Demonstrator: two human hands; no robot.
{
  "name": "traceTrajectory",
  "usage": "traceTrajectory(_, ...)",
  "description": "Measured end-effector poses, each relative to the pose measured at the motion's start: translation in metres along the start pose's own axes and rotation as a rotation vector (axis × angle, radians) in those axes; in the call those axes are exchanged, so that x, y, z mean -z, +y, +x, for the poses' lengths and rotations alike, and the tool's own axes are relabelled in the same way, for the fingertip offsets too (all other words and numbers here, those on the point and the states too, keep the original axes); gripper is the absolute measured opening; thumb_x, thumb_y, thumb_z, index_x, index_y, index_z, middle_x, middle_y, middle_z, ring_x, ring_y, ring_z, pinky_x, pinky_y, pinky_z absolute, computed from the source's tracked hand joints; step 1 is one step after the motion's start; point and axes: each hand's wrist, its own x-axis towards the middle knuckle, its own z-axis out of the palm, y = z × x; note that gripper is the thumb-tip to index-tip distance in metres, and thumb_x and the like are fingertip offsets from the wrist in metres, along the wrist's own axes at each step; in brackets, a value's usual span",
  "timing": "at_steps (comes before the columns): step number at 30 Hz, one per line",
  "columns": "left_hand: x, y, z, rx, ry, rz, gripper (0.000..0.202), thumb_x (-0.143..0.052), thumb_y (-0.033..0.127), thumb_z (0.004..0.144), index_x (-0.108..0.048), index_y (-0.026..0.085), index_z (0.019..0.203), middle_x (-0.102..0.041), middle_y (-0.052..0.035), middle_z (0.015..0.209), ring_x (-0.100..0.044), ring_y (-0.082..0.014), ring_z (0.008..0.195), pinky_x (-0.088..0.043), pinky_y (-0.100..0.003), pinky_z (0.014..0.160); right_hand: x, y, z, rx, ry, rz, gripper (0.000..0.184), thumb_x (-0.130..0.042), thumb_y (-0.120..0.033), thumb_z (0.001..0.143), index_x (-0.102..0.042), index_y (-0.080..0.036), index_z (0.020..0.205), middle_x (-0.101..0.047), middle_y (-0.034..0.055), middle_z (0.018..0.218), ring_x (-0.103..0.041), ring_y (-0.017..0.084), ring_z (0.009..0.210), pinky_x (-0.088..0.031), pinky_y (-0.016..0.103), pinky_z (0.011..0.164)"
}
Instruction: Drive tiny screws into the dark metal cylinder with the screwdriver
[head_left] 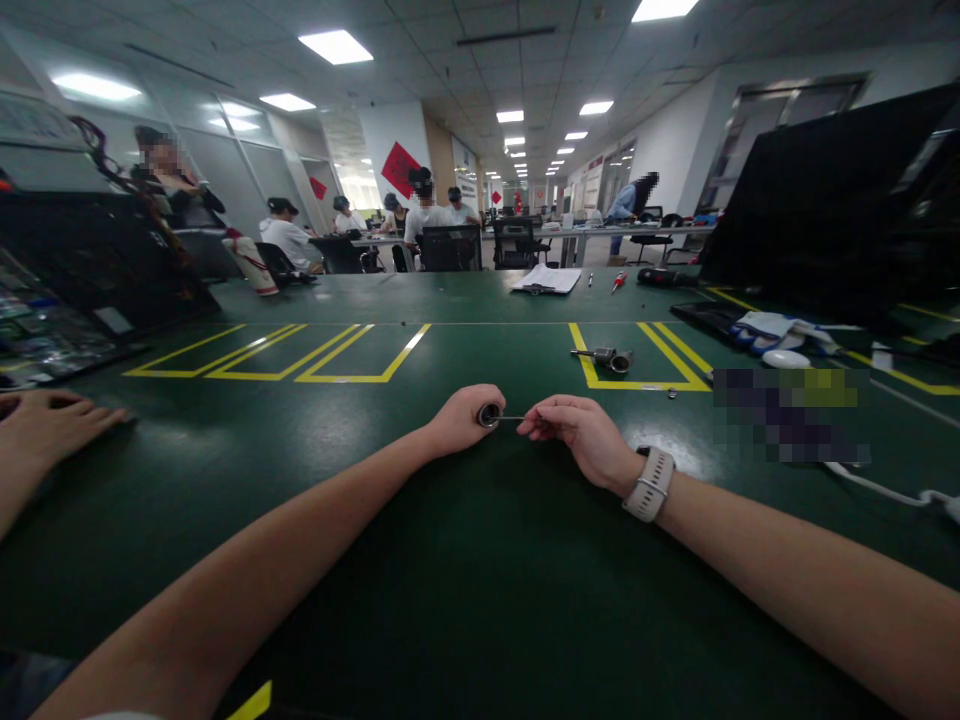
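Observation:
My left hand (471,412) is closed around a metal part with a round, hollow end (489,415) facing me; the fingers hide the rest of it. From beside that end a thin metal rod (512,418) runs across to my right hand (562,425), whose fingertips pinch its other end. Whether the rod enters the metal part or only touches it, I cannot tell. Farther off, inside a yellow-taped outline, lies a metal piece (611,359) with a ring-shaped end and a narrow shaft. A small metal bit (672,393) rests near the tape's corner.
Another person's hand (60,415) lies on the green table (480,580) at the left. A clipboard with papers (549,279), a red screwdriver (619,281) and a power drill (666,277) sit at the back. Gloves (784,330) and a white cable (885,488) are to the right.

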Motion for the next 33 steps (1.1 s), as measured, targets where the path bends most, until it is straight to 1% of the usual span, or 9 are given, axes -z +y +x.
traceTrajectory(5, -0.001, -0.001, 0.001, 0.028, -0.009, 0.054, 0.006, -0.051, 0.01, 0.071, -0.051, 0.016, 0.069, -0.051, 0.0014, 0.068, -0.049, -0.0118, 0.065, -0.038, -0.023, 0.061, -0.003, -0.002, -0.005, 0.148, 0.019, -0.17, 0.014, -0.055, -0.025, 0.077, -0.066, -0.017, 0.073, -0.068, 0.0041, 0.075, -0.059, 0.016, 0.071, -0.044, 0.032, 0.07)
traceTrajectory(8, -0.002, -0.001, 0.002, 0.006, -0.044, 0.113, 0.007, -0.05, 0.009, 0.071, -0.052, 0.016, 0.07, -0.051, 0.0007, 0.068, -0.05, -0.0124, 0.065, -0.038, -0.024, 0.06, -0.005, -0.005, -0.009, 0.237, 0.032, -0.372, 0.016, -0.053, -0.025, 0.079, -0.067, -0.018, 0.073, -0.067, 0.004, 0.076, -0.059, 0.018, 0.074, -0.044, 0.033, 0.071)
traceTrajectory(11, -0.003, 0.0, 0.002, -0.008, -0.05, 0.195, 0.007, -0.051, 0.01, 0.07, -0.052, 0.016, 0.07, -0.051, 0.0003, 0.068, -0.049, -0.0132, 0.064, -0.036, -0.024, 0.058, -0.009, -0.007, -0.012, 0.331, 0.007, -0.607, 0.016, -0.053, -0.023, 0.078, -0.067, -0.02, 0.073, -0.067, 0.0036, 0.076, -0.059, 0.019, 0.074, -0.043, 0.034, 0.071)
traceTrajectory(13, -0.003, 0.001, 0.002, -0.01, -0.049, 0.229, 0.006, -0.051, 0.01, 0.07, -0.052, 0.016, 0.07, -0.051, 0.0003, 0.067, -0.048, -0.0135, 0.062, -0.035, -0.025, 0.057, -0.009, -0.006, -0.012, 0.346, -0.017, -0.677, 0.015, -0.053, -0.022, 0.078, -0.068, -0.02, 0.073, -0.067, 0.0038, 0.076, -0.059, 0.019, 0.073, -0.042, 0.034, 0.07)
traceTrajectory(15, -0.002, 0.001, 0.002, -0.011, -0.056, 0.234, 0.007, -0.051, 0.009, 0.069, -0.053, 0.017, 0.07, -0.051, 0.0002, 0.067, -0.048, -0.0136, 0.062, -0.036, -0.025, 0.058, -0.006, -0.005, -0.01, 0.3, -0.035, -0.614, 0.016, -0.053, -0.023, 0.078, -0.068, -0.019, 0.073, -0.067, 0.004, 0.075, -0.058, 0.018, 0.072, -0.042, 0.034, 0.069)
traceTrajectory(19, -0.001, 0.0, 0.001, -0.015, -0.057, 0.166, 0.009, -0.051, 0.008, 0.069, -0.052, 0.016, 0.07, -0.052, 0.0, 0.068, -0.05, -0.0133, 0.064, -0.038, -0.025, 0.061, 0.002, 0.0, -0.002, 0.157, -0.048, -0.277, 0.015, -0.054, -0.025, 0.077, -0.067, -0.017, 0.072, -0.069, 0.0042, 0.074, -0.058, 0.016, 0.069, -0.043, 0.032, 0.068)
traceTrajectory(22, -0.001, 0.0, 0.0, -0.017, -0.051, 0.08, 0.007, -0.05, 0.009, 0.071, -0.052, 0.016, 0.069, -0.052, 0.0003, 0.068, -0.05, -0.0124, 0.064, -0.039, -0.024, 0.062, 0.004, 0.003, 0.002, 0.085, -0.028, -0.136, 0.014, -0.056, -0.024, 0.075, -0.067, -0.016, 0.07, -0.069, 0.0047, 0.073, -0.057, 0.014, 0.065, -0.042, 0.031, 0.067)
traceTrajectory(29, -0.001, -0.001, 0.0, -0.019, -0.006, -0.06, 0.006, -0.052, 0.012, 0.072, -0.05, 0.016, 0.068, -0.05, 0.0017, 0.066, -0.049, -0.0106, 0.063, -0.039, -0.022, 0.06, 0.002, 0.002, 0.003, -0.002, -0.014, 0.023, 0.012, -0.058, -0.024, 0.072, -0.067, -0.015, 0.07, -0.07, 0.0058, 0.073, -0.057, 0.014, 0.064, -0.042, 0.03, 0.065)
traceTrajectory(33, -0.002, -0.002, 0.0, -0.002, -0.009, -0.025, 0.005, -0.052, 0.012, 0.073, -0.05, 0.016, 0.069, -0.05, 0.0015, 0.067, -0.049, -0.0111, 0.064, -0.039, -0.023, 0.061, 0.0, 0.0, -0.001, 0.055, 0.031, -0.035, 0.012, -0.057, -0.024, 0.074, -0.066, -0.016, 0.071, -0.069, 0.0049, 0.073, -0.058, 0.014, 0.066, -0.042, 0.031, 0.066)
